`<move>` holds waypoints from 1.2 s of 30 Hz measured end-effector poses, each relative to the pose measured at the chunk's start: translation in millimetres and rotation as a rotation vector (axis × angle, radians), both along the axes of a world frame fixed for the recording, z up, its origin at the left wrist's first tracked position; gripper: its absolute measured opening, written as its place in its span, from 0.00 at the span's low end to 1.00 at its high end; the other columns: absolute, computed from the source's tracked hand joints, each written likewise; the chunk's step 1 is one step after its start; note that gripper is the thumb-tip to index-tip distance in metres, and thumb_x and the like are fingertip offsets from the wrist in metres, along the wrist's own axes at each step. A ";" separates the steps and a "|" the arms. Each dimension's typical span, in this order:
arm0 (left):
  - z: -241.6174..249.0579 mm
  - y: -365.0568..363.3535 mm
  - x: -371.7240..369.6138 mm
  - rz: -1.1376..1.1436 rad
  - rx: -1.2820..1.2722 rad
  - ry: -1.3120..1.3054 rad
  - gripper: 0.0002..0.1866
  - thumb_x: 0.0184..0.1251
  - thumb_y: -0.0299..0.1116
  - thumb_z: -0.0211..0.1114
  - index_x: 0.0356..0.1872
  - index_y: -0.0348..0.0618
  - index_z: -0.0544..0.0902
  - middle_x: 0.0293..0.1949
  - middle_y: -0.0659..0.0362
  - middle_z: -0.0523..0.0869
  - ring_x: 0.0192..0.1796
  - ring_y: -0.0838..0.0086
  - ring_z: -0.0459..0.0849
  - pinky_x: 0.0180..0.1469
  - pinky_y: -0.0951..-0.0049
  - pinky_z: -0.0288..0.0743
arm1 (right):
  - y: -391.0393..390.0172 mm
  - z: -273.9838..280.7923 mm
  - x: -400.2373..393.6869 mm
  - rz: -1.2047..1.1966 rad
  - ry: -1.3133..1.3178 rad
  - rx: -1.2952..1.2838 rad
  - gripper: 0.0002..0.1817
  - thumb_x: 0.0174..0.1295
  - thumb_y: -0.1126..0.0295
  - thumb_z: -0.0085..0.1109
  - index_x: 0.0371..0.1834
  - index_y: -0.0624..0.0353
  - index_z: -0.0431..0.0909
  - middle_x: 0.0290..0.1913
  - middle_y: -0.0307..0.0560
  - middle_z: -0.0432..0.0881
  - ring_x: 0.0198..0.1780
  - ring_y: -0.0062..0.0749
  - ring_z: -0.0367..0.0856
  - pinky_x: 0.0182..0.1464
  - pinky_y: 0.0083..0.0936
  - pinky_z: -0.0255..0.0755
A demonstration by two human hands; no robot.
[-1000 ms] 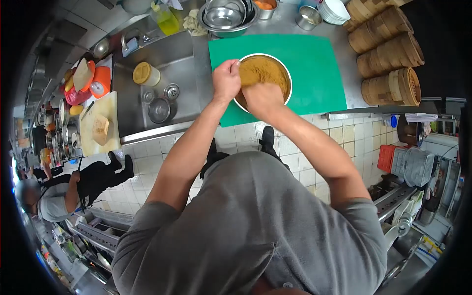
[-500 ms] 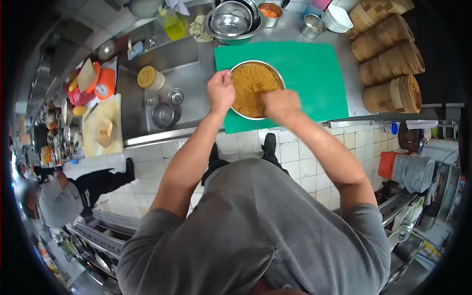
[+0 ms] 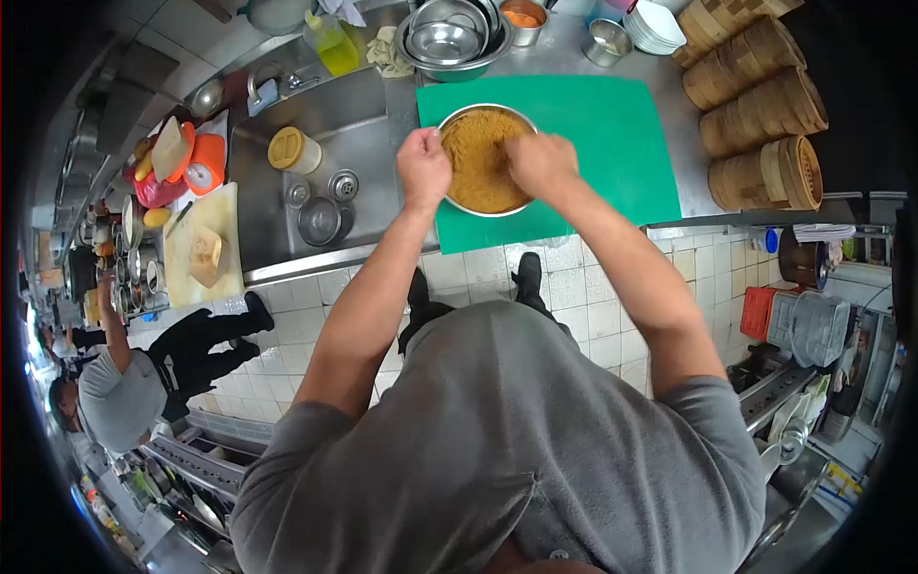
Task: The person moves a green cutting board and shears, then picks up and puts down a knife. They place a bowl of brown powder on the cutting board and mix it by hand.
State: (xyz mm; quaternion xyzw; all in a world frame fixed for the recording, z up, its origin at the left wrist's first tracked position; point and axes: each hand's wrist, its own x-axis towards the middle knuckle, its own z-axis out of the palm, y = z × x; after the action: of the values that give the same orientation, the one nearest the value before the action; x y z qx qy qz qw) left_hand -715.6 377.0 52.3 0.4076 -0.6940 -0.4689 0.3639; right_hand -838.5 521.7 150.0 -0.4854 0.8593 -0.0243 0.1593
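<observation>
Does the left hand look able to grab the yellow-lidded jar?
Probably yes: the jar is in the sink and nothing blocks the way. But the left hand holds the bowl rim, so it must let go first.

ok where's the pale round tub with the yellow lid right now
In the head view, the pale round tub with the yellow lid is on the left, inside the rectangular steel sink, just beyond and left of the round metal drain.

The one view looks from the wearer's head, facing forward and steeply down — past the grey shirt [image 3: 497, 421] to the left hand [image 3: 425, 167], right hand [image 3: 542, 165] and bowl [image 3: 489, 214] at close range — its wide, curving field spanning sink [image 3: 368, 124] to bamboo baskets [image 3: 751, 182].
</observation>
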 end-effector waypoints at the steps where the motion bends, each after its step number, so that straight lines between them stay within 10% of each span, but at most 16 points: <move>1: 3.4 -2.3 2.7 0.013 0.024 -0.044 0.12 0.82 0.32 0.64 0.46 0.30 0.88 0.37 0.54 0.92 0.41 0.75 0.88 0.47 0.71 0.80 | 15.8 -0.8 11.3 0.066 0.030 0.032 0.14 0.66 0.68 0.57 0.44 0.55 0.93 0.46 0.56 0.93 0.50 0.50 0.93 0.51 0.45 0.87; 5: -6.4 7.8 -3.7 0.009 -0.028 -0.078 0.13 0.82 0.34 0.63 0.43 0.31 0.87 0.35 0.55 0.91 0.40 0.75 0.86 0.45 0.70 0.80 | -16.8 -1.9 18.8 0.136 0.014 0.145 0.14 0.68 0.64 0.58 0.46 0.51 0.93 0.50 0.56 0.93 0.55 0.48 0.92 0.55 0.45 0.86; 8: -25.3 -10.8 2.4 0.020 -0.050 -0.052 0.12 0.80 0.36 0.63 0.43 0.35 0.87 0.36 0.45 0.91 0.39 0.56 0.90 0.45 0.58 0.80 | -10.2 12.8 -5.7 0.007 -0.030 0.121 0.14 0.68 0.64 0.58 0.47 0.51 0.93 0.50 0.55 0.93 0.54 0.48 0.92 0.55 0.46 0.86; 32: 2.4 6.2 -9.6 -0.072 -0.060 -0.090 0.13 0.79 0.37 0.65 0.41 0.35 0.87 0.31 0.45 0.90 0.35 0.57 0.90 0.42 0.58 0.80 | -15.1 3.4 10.2 0.085 0.010 0.100 0.13 0.67 0.67 0.58 0.45 0.52 0.93 0.49 0.57 0.93 0.52 0.48 0.93 0.55 0.47 0.85; 33: 6.9 4.7 -6.9 -0.102 -0.010 -0.127 0.13 0.80 0.34 0.64 0.42 0.32 0.87 0.33 0.53 0.90 0.39 0.73 0.86 0.45 0.66 0.80 | -11.5 6.1 0.2 0.039 0.004 0.118 0.13 0.66 0.67 0.58 0.44 0.52 0.93 0.48 0.56 0.93 0.51 0.48 0.93 0.54 0.47 0.85; 36: -9.8 1.5 -9.0 -0.066 0.018 -0.016 0.13 0.78 0.37 0.66 0.41 0.34 0.87 0.32 0.44 0.90 0.35 0.59 0.90 0.42 0.59 0.80 | 13.8 7.0 -17.7 0.021 0.025 0.143 0.12 0.66 0.67 0.59 0.43 0.52 0.93 0.46 0.55 0.93 0.50 0.49 0.93 0.52 0.46 0.86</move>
State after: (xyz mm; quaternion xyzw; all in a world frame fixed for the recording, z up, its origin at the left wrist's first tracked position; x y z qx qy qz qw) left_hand -724.6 378.5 42.5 0.3915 -0.7058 -0.4834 0.3389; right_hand -856.1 535.5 157.0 -0.4822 0.8556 0.0449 0.1828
